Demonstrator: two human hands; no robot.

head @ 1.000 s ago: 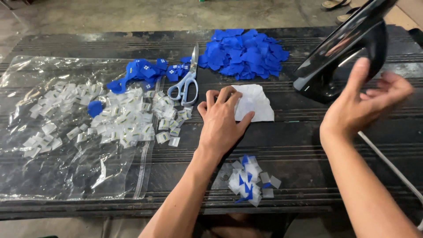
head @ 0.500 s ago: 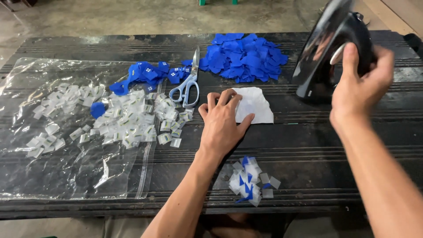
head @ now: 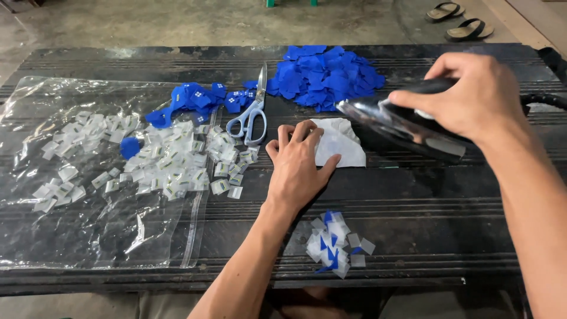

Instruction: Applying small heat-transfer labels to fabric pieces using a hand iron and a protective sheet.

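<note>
My left hand [head: 297, 168] lies flat and spread on the table [head: 449, 201], its fingertips pinning the near-left edge of the white sheet [head: 341, 145]; it grips nothing, only presses. My right hand [head: 472, 97] is closed round the handle of the iron [head: 401, 127], which is tilted nose-down toward the left, its shiny sole hanging just above the sheet's right side. As I judge it, the step is pressing the sheet, and doing it well means levelling the iron first so the whole sole lands flat rather than digging in with the tip. I would keep the left fingers where they are, on the edge farthest from the sole, and draw the thumb [head: 331, 165] back a little, since it sits nearest the hot metal. The sheet looks thin and light, so it may creep or wrinkle if my hold slackens; steady downward pressure should do more than a sideways pull. Beyond my left fingertips lie the scissors [head: 253, 112], and farther out the blue pile [head: 325, 77]; neither is in the iron's path. Just this side of my left wrist sits a little heap of cut pieces [head: 338, 245], well apart from the sheet. The cord [head: 543, 100] trails off right of my right hand, so I would watch that it doesn't drag.
</note>
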